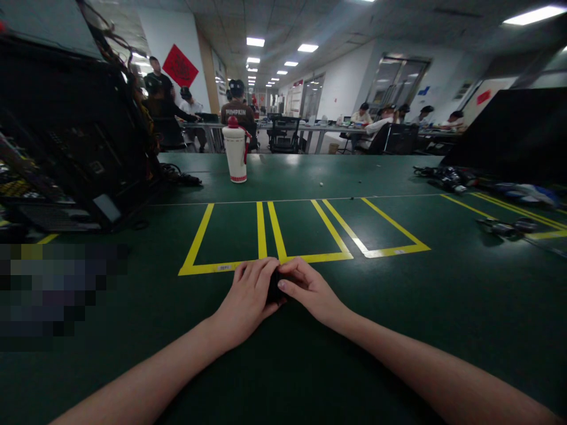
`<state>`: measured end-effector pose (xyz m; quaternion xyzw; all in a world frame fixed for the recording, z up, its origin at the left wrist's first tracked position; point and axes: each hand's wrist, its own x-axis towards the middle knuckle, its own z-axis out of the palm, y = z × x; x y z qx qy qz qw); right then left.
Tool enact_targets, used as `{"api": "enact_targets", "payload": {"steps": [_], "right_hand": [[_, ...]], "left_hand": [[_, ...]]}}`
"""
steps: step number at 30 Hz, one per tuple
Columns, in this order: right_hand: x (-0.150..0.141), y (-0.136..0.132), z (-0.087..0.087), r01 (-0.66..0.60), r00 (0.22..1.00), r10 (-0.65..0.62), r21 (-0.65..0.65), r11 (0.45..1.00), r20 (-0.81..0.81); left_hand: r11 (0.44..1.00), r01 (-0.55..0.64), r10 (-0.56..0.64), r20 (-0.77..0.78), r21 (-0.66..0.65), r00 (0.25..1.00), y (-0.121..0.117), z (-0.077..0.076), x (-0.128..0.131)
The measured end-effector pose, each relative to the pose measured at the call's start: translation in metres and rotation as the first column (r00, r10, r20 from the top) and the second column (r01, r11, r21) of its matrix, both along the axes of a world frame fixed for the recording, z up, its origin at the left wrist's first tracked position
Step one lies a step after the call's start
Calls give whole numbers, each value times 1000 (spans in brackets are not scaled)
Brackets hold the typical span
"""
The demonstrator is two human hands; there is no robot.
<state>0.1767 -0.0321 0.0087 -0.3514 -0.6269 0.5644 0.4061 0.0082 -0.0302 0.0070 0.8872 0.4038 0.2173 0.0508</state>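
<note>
My left hand (pixel 250 289) curls around a small black object (pixel 274 287) low over the green table, fingers over its far side and thumb beneath. From the other side my right hand (pixel 305 289) closes on the same object, its thumb and fingertips against the edge. Most of the object is hidden between the hands, so its kind cannot be made out. Both hands are just in front of the yellow tape outlines (pixel 316 258) on the tabletop.
On the green table (pixel 376 336), a white cup with a red lid (pixel 236 153) stands beyond the tape. A black computer case (pixel 75 130) is at left. Cables (pixel 443 177) and a dark panel (pixel 514 136) lie at right. Several people sit at tables farther back.
</note>
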Motion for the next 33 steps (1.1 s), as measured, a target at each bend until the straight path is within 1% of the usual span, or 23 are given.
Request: {"api": "enact_targets", "payload": {"steps": [3,6,8,10,13,18,22,25,29,33], "right_hand": [[2,1,2,-6,1000,7,-28,1000,27],[4,1,2,-37,999,38,-43,998,27],[5,0,1,-72,997,72,-14,997,8],[5,-1,-1,-81,997,82,46,996,-12],[5,-3,-2,-63,998,63,88,994,3],[3,-4,0,-9,999,6,64,998,42],[2,-4,2,6,999,-8,30,1000,52],[4,-4,2,23,996,-26,33,999,87],[4,-5,0,-11,996,4,82,997,86],[3,-7,-2,20,995,-35,151,988,96]], "left_hand": [[1000,1,-1,9,14,1000,1,-3,0],[1000,10,-10,-2,10,1000,0,-2,0],[1000,9,-9,-7,7,1000,-1,0,0],[1000,3,-3,-6,5,1000,-2,0,0],[1000,6,-6,-6,-1,1000,-3,0,0],[999,8,-8,8,32,1000,-4,0,-1],[1000,4,-4,-5,21,1000,-5,4,0],[1000,0,0,-11,19,1000,-6,5,1],[1000,5,-5,-8,27,1000,-5,2,1],[999,-8,8,2,41,1000,-3,-2,2]]}}
